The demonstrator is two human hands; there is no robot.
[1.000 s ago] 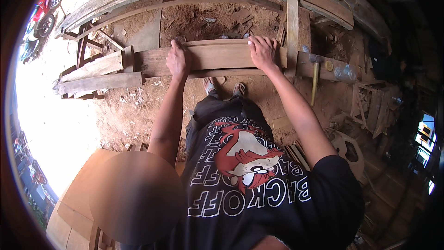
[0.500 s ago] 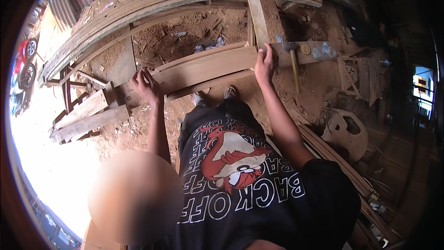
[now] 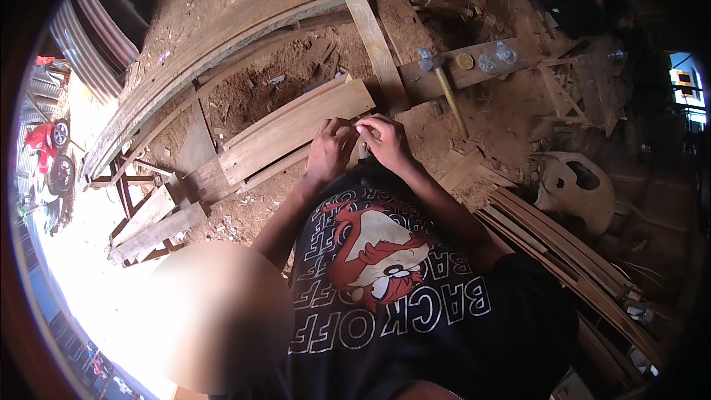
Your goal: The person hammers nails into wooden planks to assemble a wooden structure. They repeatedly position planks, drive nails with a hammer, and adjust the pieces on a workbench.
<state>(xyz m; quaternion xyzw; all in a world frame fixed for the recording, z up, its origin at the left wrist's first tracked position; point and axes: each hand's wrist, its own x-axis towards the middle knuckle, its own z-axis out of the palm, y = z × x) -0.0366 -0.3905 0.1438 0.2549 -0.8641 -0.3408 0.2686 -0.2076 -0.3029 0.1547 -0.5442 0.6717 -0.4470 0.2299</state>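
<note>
My left hand (image 3: 332,150) and my right hand (image 3: 386,142) meet in front of my body, fingers closed and fingertips together. Whatever they pinch, if anything, is too small to make out. Just beyond them a smooth board (image 3: 296,124) lies on narrower wooden pieces along the low bench (image 3: 207,180), with neither hand clearly on it. To the right, a hammer (image 3: 449,100) with a yellowish handle rests across the bench plank, its head at the far end. A pale slat (image 3: 370,33) reaches from the bench to the long beam behind.
A round yellow item (image 3: 464,61) and a clear plastic bottle (image 3: 498,58) sit on the bench's right. Long thick planks (image 3: 274,11) run behind. A pale plastic chair (image 3: 574,192) and stacked strips (image 3: 563,252) are at the right; sawdust and scraps cover the ground.
Both hands have left the board's two ends and come together near my body. The view has shifted, so the bench now appears tilted and further left.
</note>
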